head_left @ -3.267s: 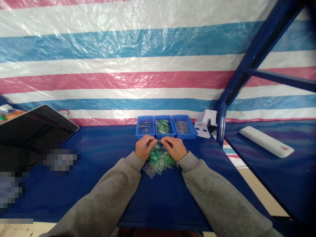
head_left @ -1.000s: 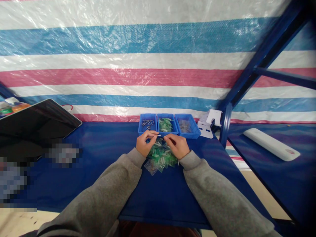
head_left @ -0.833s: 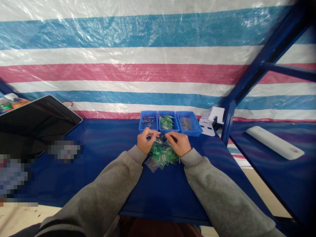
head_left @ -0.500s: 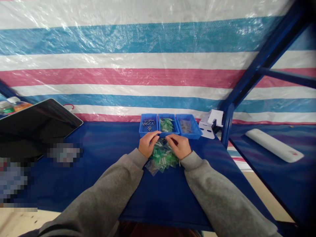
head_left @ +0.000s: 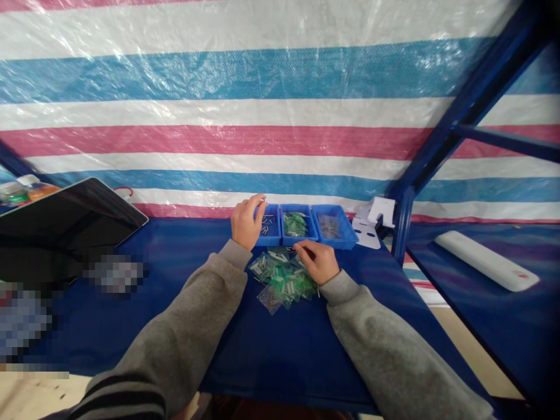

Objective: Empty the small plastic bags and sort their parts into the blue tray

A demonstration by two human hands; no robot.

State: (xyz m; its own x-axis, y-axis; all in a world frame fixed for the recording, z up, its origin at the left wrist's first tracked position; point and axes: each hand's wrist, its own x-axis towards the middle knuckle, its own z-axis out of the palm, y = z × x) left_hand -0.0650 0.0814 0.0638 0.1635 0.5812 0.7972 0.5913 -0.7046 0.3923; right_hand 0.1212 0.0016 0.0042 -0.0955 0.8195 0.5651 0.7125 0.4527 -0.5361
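Note:
My left hand (head_left: 247,221) is raised over the left blue bin (head_left: 274,239), which holds loose metal screws. Its thumb and forefinger pinch a small metal piece, perhaps a screw. My right hand (head_left: 320,261) is at the upper right of a pile of clear and green bags (head_left: 286,280); its fingertips pinch something small and dark that I cannot make out. Green packets (head_left: 295,224) lie in the middle bin (head_left: 300,240), and clear bags (head_left: 329,226) lie in the right bin (head_left: 339,242).
A dark screen (head_left: 70,227) leans at the left, near orange and green items (head_left: 35,189). White cut card (head_left: 377,213) stands right of the bins, beside a blue frame post (head_left: 402,224). A long white object (head_left: 485,260) rests on the right-hand surface.
My left hand has moved up and left from the bag pile to the left bin, uncovering more bags. My right hand has stayed nearly in place.

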